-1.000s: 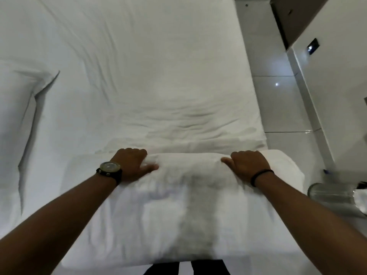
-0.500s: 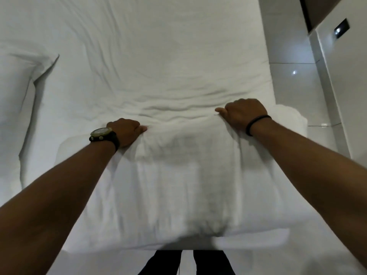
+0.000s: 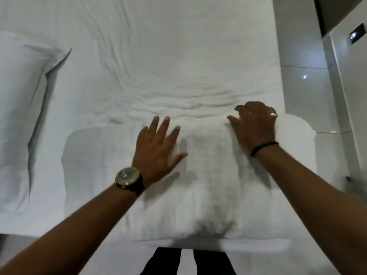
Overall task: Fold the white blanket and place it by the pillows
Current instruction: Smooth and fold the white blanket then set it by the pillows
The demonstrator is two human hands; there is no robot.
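The left hand [image 3: 156,149] lay flat on the folded white blanket [image 3: 208,185], fingers straight and spread, palm down near the blanket's far edge at the centre of the frame. A gold-faced watch [image 3: 129,178] on a dark strap sat on that wrist. The right hand [image 3: 256,124] rested at the blanket's far right edge, fingers loosely bent over the cloth; whether they pinched the fabric or only pressed on it could not be told. A thin black band [image 3: 264,148] circled that wrist.

The blanket lay as a thick, wide bundle across the near edge of the bed [image 3: 158,56], filling the lower middle of the frame, its right end reaching the bed's right side. Beyond the hands the bed sheet was rumpled into low ridges. A white pillow [image 3: 21,108] lay at the left of the frame, well apart from the blanket, with bare sheet between them. Glossy pale floor tiles [image 3: 305,96] ran down the right, beside a wall [image 3: 349,116] carrying a small dark panel [image 3: 356,35] in the upper right. Dark trouser legs [image 3: 168,261] showed at the bottom centre.
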